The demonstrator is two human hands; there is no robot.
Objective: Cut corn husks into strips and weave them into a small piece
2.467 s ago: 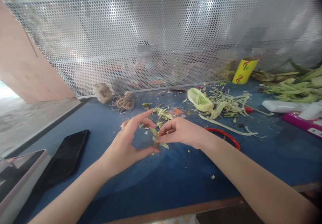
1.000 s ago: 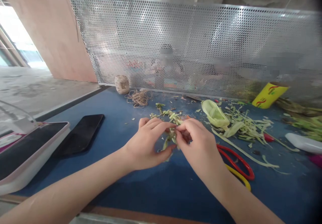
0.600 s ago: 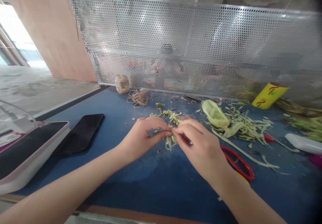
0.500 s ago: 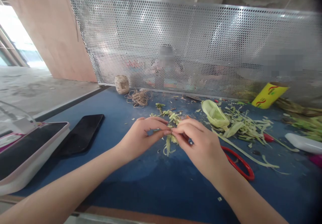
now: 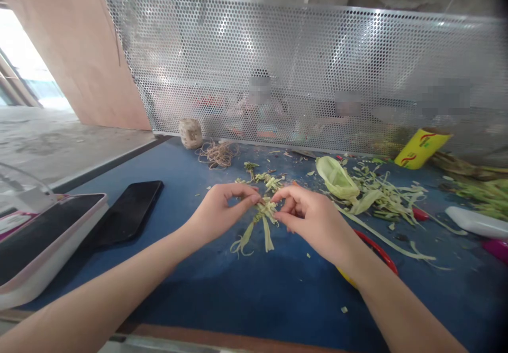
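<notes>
Both my hands meet over the blue table top (image 5: 246, 289) at its middle. My left hand (image 5: 220, 213) pinches the top of a small bundle of pale green leaf strips (image 5: 257, 223) with thumb and forefinger. My right hand (image 5: 313, 218) pinches the same bundle from the right side. The loose ends of the strips hang down and fan out onto the table below my fingers.
A black phone (image 5: 127, 210) and a white device (image 5: 39, 242) lie at the left. Red-handled scissors (image 5: 377, 252) sit under my right wrist. Leaf scraps (image 5: 373, 191), a yellow roll (image 5: 420, 149), a twine coil (image 5: 216, 154) and a perforated metal screen (image 5: 301, 72) stand behind.
My hands have drawn slightly apart and lifted. The strips, bunched between my fingers before, now hang longer and spread out below them.
</notes>
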